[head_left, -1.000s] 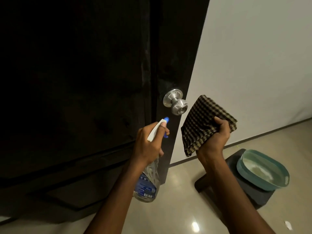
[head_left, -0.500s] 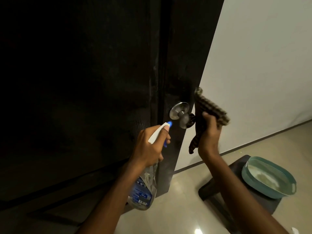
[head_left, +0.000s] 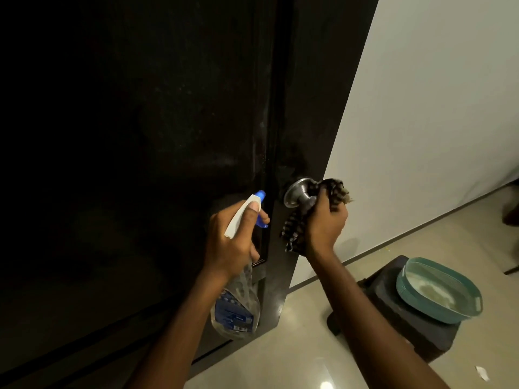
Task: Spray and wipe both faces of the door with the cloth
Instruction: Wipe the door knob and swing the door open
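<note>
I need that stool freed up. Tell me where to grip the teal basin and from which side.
Grip the teal basin by its rim at the two short ends, where slots like handle cut-outs seem to show. Come from above: it sits upright on the dark stool, rim exposed.

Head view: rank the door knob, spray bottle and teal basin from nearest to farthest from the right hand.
1. Door knob: under the cloth that the right hand grips.
2. Spray bottle: to the left, held by the left hand.
3. Teal basin: lower right, on a dark stool.
</note>
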